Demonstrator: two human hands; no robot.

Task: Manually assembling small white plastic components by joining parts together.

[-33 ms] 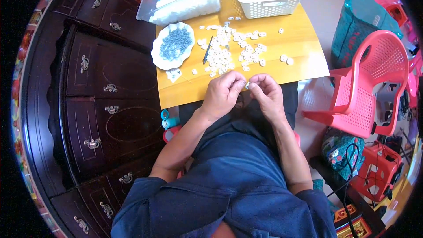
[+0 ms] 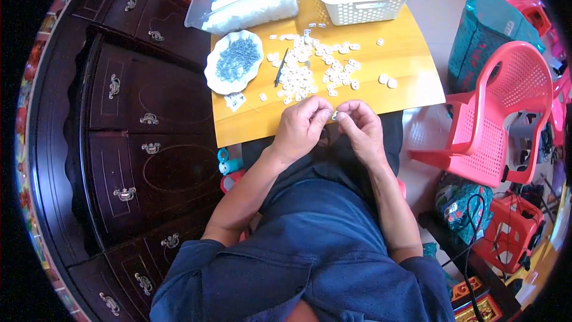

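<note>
My left hand [image 2: 300,130] and my right hand [image 2: 363,132] meet just beyond the table's near edge, above my lap. Both are closed in a pinch, thumb against fingers, on one small white plastic piece [image 2: 335,115]; most of it is hidden by the fingertips. Ahead of them, a loose heap of similar small white plastic pieces [image 2: 296,77], with what look like little holes, is spread over the yellow table [image 2: 393,30]. A thin black tool [image 2: 281,68], perhaps tweezers or a pen, lies along the heap's left side.
A scalloped white dish [image 2: 213,81] of small grey-blue parts stands at the table's left. Behind are a clear bin [image 2: 238,21] and a perforated white basket [image 2: 370,13], both filled. Dark drawers [image 2: 155,95] line the left; a red plastic chair [image 2: 491,125] stands right.
</note>
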